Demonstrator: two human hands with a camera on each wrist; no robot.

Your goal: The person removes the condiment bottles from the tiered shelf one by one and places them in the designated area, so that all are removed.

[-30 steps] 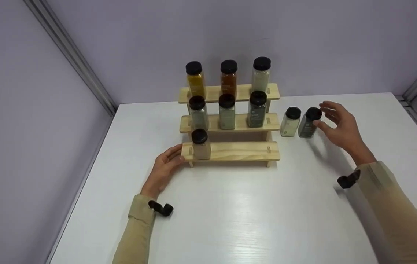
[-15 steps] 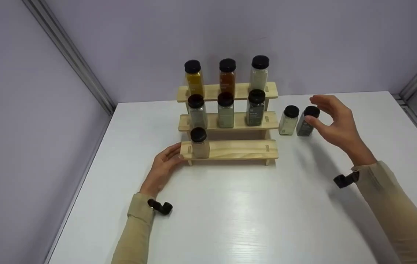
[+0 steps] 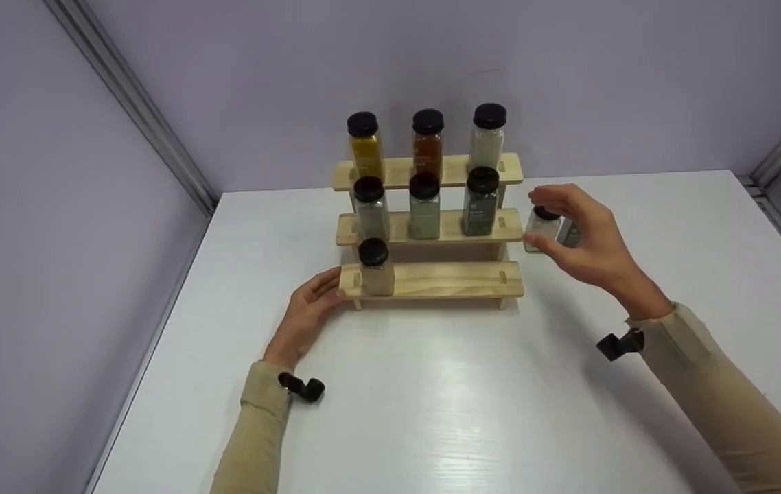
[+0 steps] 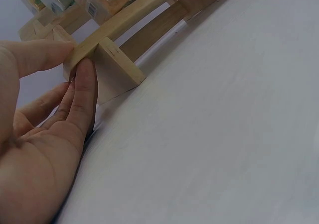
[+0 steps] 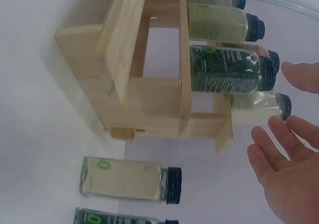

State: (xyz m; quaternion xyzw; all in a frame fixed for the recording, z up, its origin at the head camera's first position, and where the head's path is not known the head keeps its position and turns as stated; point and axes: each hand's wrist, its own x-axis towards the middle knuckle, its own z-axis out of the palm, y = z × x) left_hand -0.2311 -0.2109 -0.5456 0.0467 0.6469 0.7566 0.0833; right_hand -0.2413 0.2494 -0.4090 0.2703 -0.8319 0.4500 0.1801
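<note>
A three-tier wooden spice rack (image 3: 456, 280) stands on the table. My left hand (image 3: 302, 319) pinches the left end of its lowest shelf, thumb on top and fingers beneath, as the left wrist view shows. One spice jar (image 3: 378, 280) with a black lid sits at that end. To the right of the rack, a pale spice jar (image 3: 539, 228) and a dark green spice jar (image 3: 572, 234) stand on the table, partly hidden by my right hand (image 3: 589, 243). That hand is spread, thumb apart from fingers, over the pair. In the right wrist view, nothing lies in its grasp.
The middle shelf (image 3: 452, 230) and the top shelf (image 3: 397, 169) each bear three black-lidded jars, including a yellow one (image 3: 366, 154) and a red-brown one (image 3: 428, 154). A wall (image 3: 281, 82) rises behind the rack. White table surface (image 3: 418, 398) stretches in front.
My right hand has moved left from the dark green jar to over the pale jar, staying spread. The left hand keeps its hold on the rack, and the jars stand where they were.
</note>
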